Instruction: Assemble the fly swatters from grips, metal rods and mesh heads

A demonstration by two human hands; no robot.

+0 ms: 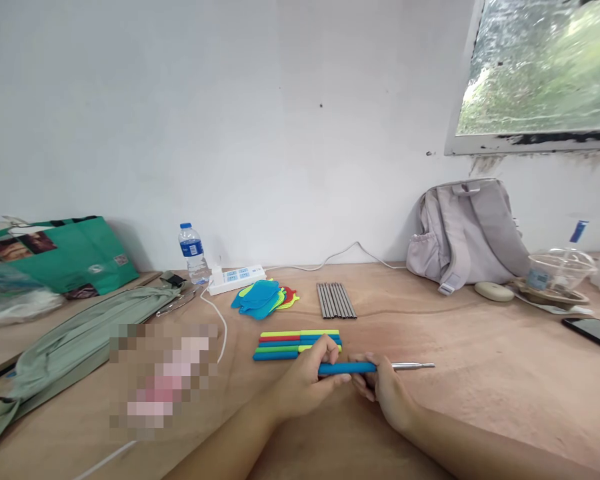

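Left hand point(300, 383) and right hand point(391, 390) both clamped on cylindrical, matte blue tube point(347, 368); slender, shiny metal rod point(414, 366) protrudes.

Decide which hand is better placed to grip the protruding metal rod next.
Probably the right hand: the metal rod sticks out just beyond it, while the left hand holds the blue tube farther left.

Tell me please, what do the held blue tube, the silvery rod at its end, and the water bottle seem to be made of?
Blue tube: probably foam or soft plastic, rather matte; its colour is even, but the look leaves this open.
Silvery rod: likely metal, smooth, with a bright grey sheen.
Water bottle: likely clear, glossy plastic; its lower part is see-through.
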